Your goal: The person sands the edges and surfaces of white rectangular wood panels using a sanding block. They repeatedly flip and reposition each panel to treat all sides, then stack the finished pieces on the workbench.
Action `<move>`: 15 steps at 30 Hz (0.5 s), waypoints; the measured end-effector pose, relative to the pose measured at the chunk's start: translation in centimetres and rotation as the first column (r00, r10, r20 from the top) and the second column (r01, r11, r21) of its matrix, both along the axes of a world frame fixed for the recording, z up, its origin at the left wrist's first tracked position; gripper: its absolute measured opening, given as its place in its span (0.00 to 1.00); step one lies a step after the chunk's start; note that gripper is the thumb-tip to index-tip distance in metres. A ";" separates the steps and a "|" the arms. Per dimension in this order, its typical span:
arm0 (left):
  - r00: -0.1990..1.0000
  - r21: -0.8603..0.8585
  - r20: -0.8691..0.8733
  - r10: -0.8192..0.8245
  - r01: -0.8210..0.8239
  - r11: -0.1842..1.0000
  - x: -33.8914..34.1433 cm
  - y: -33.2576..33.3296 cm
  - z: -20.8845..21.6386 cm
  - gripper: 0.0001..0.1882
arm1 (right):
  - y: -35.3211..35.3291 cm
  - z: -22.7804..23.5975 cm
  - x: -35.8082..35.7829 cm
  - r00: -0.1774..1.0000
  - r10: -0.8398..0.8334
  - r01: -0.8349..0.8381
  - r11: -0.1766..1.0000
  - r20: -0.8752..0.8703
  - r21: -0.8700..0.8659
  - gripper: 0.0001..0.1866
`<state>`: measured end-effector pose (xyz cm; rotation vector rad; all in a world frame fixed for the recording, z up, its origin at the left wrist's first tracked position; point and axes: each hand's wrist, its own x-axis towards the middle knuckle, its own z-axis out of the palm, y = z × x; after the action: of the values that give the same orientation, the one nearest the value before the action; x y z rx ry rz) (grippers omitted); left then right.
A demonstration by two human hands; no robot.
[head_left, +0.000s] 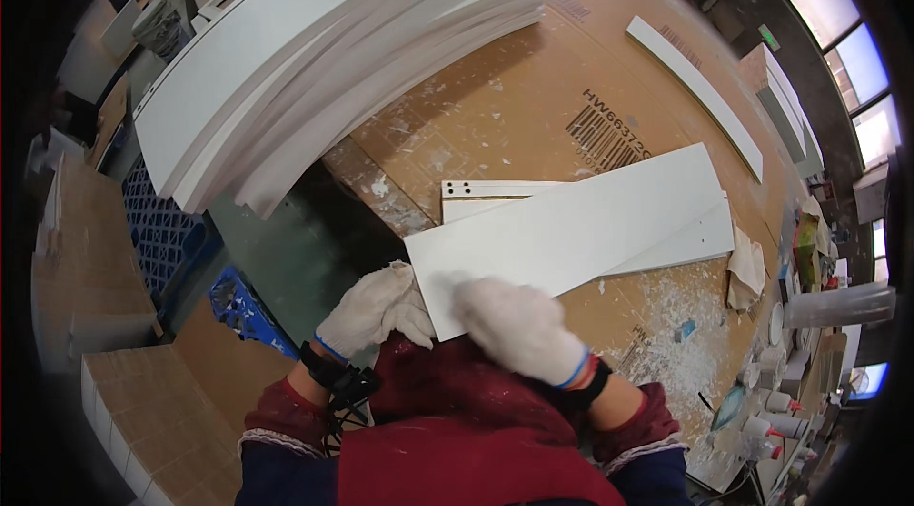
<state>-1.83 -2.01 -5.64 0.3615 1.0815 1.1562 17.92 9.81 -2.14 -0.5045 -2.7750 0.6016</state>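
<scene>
A long white board (571,220) lies slantwise across other white panels, its near left end close to my body. My left hand (376,309), in a white knit glove, grips the corner edge of that end. My right hand (519,325), also gloved, presses on the board's top face near the same end. It is rounded and closed, blurred by motion, and whatever it may hold is hidden under it. Beneath the board, a lower white panel (681,238) sticks out at the right, and a strip with dark holes (495,188) shows behind it.
A tall stack of white boards (381,39) stands at the back left. A narrow white strip (700,92) lies on the cardboard-covered bench (476,106) at the right. White dust, a cloth (745,275) and several bottles (762,430) are at the near right. A blue plastic object (246,308) is at the left.
</scene>
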 end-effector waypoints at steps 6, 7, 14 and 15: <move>1.000 0.071 0.017 -0.017 0.015 0.997 0.7 0.3 -1.0 0.23 | 3.9 -1.0 3.6 0.918 -0.355 0.300 0.914 0.180 0.272 0.04; 1.000 0.086 0.029 -0.003 0.001 0.996 0.9 0.3 -1.1 0.23 | 1.5 -1.0 2.5 0.923 -0.301 0.219 0.923 0.239 0.317 0.03; 1.000 0.036 -0.013 -0.024 0.025 0.999 0.4 0.6 -1.4 0.21 | -5.2 -0.2 -0.8 0.904 0.362 -0.339 0.931 0.227 -0.133 0.08; 1.000 0.035 0.004 -0.011 0.011 0.999 0.4 0.2 -1.7 0.21 | -3.7 0.2 0.2 0.967 0.235 -0.221 0.965 0.097 -0.138 0.12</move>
<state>-1.42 -1.81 -7.33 0.3915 1.0561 1.1669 18.14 6.08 -1.89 -0.2500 -2.9401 0.8286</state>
